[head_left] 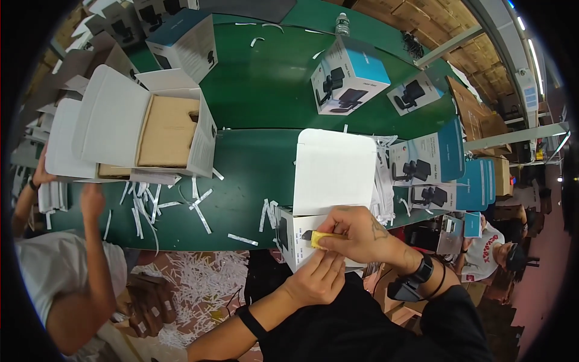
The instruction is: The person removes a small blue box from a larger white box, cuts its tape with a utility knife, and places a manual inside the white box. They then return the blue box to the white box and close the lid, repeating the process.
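A small yellow cutter [319, 239] with a dark tip is held between the thumb and fingers of my right hand [356, 234]. Below it stands a white carton [295, 241], its large lid flap [335, 169] raised. My left hand [318, 279] is at the carton's near edge, close against my right hand. Its fingers are bent and pressed together, and whatever they may hold is hidden. Both hands cover much of the carton's near part.
White paper strips [202, 211] lie over the green table [253, 169]. An open carton [202, 130] with a brown insert stands left, beside a co-worker's hand [92, 202]. Printed cartons [356, 66] and a clear bottle [342, 24] stand farther back. Open-flapped boxes [425, 160] stand right.
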Demonstrator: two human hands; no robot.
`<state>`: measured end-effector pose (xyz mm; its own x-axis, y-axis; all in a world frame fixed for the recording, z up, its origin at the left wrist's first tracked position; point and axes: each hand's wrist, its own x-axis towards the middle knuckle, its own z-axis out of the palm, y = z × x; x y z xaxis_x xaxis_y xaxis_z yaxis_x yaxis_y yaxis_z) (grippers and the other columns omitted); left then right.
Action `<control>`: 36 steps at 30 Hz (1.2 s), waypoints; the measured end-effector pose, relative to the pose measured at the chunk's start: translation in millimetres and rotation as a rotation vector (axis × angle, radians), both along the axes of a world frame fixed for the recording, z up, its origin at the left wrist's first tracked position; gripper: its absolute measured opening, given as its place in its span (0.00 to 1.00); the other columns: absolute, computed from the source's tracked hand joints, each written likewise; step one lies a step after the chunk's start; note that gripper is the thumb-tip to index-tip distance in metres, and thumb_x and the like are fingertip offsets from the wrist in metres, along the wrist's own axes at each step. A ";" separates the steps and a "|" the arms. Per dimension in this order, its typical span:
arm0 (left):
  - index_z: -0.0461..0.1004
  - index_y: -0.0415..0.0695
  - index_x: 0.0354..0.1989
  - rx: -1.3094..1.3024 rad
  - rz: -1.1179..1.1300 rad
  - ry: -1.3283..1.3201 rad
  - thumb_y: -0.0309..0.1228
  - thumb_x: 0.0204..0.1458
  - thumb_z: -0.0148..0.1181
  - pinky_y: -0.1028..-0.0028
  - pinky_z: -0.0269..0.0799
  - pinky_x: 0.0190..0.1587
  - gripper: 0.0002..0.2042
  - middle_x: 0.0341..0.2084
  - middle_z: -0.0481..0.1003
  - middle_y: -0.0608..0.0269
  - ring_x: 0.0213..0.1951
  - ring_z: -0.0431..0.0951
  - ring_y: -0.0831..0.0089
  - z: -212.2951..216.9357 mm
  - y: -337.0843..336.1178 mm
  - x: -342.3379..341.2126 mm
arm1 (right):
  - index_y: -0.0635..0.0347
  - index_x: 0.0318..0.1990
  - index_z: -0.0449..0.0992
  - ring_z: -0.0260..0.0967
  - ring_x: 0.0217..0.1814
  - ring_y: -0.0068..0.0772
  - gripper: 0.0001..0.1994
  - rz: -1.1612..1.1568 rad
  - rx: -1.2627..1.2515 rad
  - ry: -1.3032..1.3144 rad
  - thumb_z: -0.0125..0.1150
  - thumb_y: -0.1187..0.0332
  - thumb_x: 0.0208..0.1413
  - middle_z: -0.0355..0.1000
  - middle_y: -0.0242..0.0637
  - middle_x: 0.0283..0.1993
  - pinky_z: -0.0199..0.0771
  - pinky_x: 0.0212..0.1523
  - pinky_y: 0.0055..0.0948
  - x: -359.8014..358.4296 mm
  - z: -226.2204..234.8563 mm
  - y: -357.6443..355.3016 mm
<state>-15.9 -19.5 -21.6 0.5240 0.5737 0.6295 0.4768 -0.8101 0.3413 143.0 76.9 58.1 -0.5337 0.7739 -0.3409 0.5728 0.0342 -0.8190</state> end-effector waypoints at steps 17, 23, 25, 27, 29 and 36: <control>0.83 0.43 0.34 -0.093 0.015 0.120 0.30 0.52 0.60 0.63 0.78 0.51 0.07 0.40 0.83 0.52 0.44 0.84 0.60 2.1 -8.0 -10.1 | 0.59 0.34 0.77 0.78 0.30 0.34 0.05 -0.165 0.227 0.166 0.68 0.73 0.50 0.77 0.38 0.32 0.78 0.34 0.30 -18.9 14.0 -20.3; 0.82 0.42 0.39 -0.014 -0.018 0.143 0.31 0.55 0.61 0.61 0.75 0.57 0.08 0.46 0.82 0.51 0.51 0.82 0.60 19.2 6.4 8.7 | 0.65 0.59 0.75 0.65 0.27 0.13 0.20 -0.590 0.541 -0.375 0.66 0.67 0.61 0.76 0.28 0.33 0.67 0.28 0.20 183.8 -23.9 15.6; 0.82 0.41 0.40 -0.021 0.012 0.184 0.32 0.56 0.62 0.59 0.74 0.59 0.09 0.50 0.81 0.50 0.54 0.81 0.59 17.5 5.2 14.9 | 0.63 0.61 0.74 0.61 0.24 0.12 0.20 -0.763 0.163 0.137 0.62 0.64 0.65 0.78 0.30 0.35 0.63 0.23 0.18 140.0 -10.8 57.6; 0.82 0.41 0.41 -0.053 -0.005 0.154 0.32 0.57 0.62 0.59 0.74 0.58 0.09 0.50 0.81 0.50 0.53 0.81 0.58 12.6 3.1 11.4 | 0.64 0.57 0.76 0.58 0.21 0.11 0.18 -0.739 -0.022 0.372 0.58 0.60 0.68 0.80 0.32 0.37 0.57 0.20 0.16 87.4 1.7 69.1; 0.81 0.39 0.43 -0.149 0.035 0.079 0.31 0.58 0.62 0.59 0.74 0.58 0.09 0.50 0.80 0.49 0.52 0.81 0.56 13.2 10.7 10.7 | 0.63 0.52 0.77 0.60 0.21 0.13 0.18 -0.531 -0.098 0.450 0.55 0.56 0.69 0.79 0.31 0.35 0.57 0.19 0.17 74.5 19.9 40.8; 0.77 0.36 0.49 -0.994 -0.321 -0.540 0.26 0.64 0.56 0.62 0.78 0.49 0.10 0.47 0.80 0.48 0.46 0.82 0.58 62.4 9.1 -13.7 | 0.66 0.47 0.78 0.76 0.35 0.29 0.14 -0.230 0.547 -0.200 0.54 0.62 0.67 0.76 0.43 0.34 0.74 0.33 0.27 52.9 71.7 -109.9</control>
<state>-29.6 -10.4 40.8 0.5357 0.8283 0.1639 -0.1008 -0.1300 0.9864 195.9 -33.0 129.8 -0.2996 0.9521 0.0608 0.7555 0.2757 -0.5943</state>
